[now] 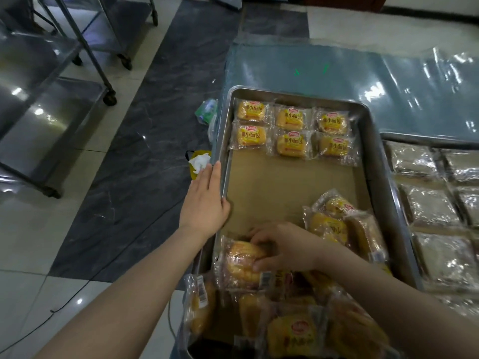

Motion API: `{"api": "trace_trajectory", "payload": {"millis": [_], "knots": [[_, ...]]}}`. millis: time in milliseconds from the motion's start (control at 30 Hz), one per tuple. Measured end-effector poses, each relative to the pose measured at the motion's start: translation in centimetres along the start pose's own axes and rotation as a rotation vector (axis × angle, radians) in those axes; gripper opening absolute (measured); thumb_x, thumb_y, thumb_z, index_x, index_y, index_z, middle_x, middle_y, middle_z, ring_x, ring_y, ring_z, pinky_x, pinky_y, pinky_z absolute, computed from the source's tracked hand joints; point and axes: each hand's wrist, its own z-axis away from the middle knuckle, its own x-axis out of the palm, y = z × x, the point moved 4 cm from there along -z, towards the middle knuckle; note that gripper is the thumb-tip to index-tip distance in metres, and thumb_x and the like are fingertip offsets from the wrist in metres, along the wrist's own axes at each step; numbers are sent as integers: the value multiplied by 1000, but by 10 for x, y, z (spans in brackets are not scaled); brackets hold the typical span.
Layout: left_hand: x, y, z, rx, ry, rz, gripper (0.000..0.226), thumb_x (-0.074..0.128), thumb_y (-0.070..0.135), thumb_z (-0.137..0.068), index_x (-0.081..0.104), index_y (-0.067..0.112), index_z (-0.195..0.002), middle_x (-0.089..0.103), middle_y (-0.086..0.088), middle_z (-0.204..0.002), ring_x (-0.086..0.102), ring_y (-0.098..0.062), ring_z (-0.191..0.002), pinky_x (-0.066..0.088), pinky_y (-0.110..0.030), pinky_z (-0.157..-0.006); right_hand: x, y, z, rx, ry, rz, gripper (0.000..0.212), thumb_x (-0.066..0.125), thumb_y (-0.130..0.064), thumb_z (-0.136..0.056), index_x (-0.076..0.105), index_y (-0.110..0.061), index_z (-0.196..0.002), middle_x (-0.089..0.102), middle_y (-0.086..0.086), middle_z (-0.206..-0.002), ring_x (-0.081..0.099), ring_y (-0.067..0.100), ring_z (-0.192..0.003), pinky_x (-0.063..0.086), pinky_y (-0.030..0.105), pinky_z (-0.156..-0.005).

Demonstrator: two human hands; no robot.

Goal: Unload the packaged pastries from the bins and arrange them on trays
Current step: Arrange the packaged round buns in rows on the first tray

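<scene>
The right hand [282,251] grips a wrapped bun [239,265] at the near end of the tray [293,95], the left hand [204,200] lies flat against its left rim, and the slippery bun could slip and knock the neat rows [291,130] farther away.

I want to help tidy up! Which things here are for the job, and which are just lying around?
For the job: metal tray, six lined-up pastry packets, loose packets, pastry packet gripped by right hand, left hand on tray rim.
Lying about: crumpled tissue, green wrapper, floor cable, steel trolleys.
</scene>
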Motion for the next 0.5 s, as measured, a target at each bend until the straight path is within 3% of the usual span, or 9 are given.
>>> {"api": "trace_trajectory", "payload": {"millis": [100,133,267,367,433,500], "knots": [[0,0,0,-11,-4,11,75,46,22,-91,-1,17,-150,8,-7,-157,7,-19,-144,-1,-27,-111,-8,1,4,58,75,-108,16,68,-46,-81,59,-39,-91,64,-12,-85,58,-5,-75,48,22,-66],[0,-1,0,-15,-5,15,75,46,22,-91,-1,17,-150,7,-7,-158,7,-19,-144,0,-27,-111,-13,3,5,79,114,-167,15,69,-42,-81,56,-40,-88,63,-12,-80,58,-6,-69,47,20,-62],[0,-1,0,-13,-6,11,75,45,22,-92,-2,17,-149,7,-7,-158,5,-20,-144,0,-28,-112,-34,14,13,165,341,-406,23,72,-29,-81,60,-26,-99,70,-3,-86,67,8,-75,58,32,-70],[0,0,1,-7,1,37,74,45,21,-92,0,16,-150,8,-7,-157,6,-19,-144,2,-28,-114,-48,27,17,207,522,-554,35,71,-18,-82,58,-21,-114,71,-2,-97,69,13,-86,56,42,-82],[0,-1,1,-13,7,64,74,46,20,-92,0,16,-150,6,-5,-158,5,-17,-144,6,-28,-114,-55,34,19,221,706,-482,43,67,-13,-84,55,-29,-122,68,-10,-104,66,7,-86,54,34,-79],[1,-2,0,-20,9,80,75,47,20,-92,0,16,-150,4,-3,-158,4,-15,-144,8,-28,-114,-56,34,18,246,750,-218,49,61,-13,-88,50,-39,-128,63,-14,-107,60,6,-85,49,24,-70]]}}
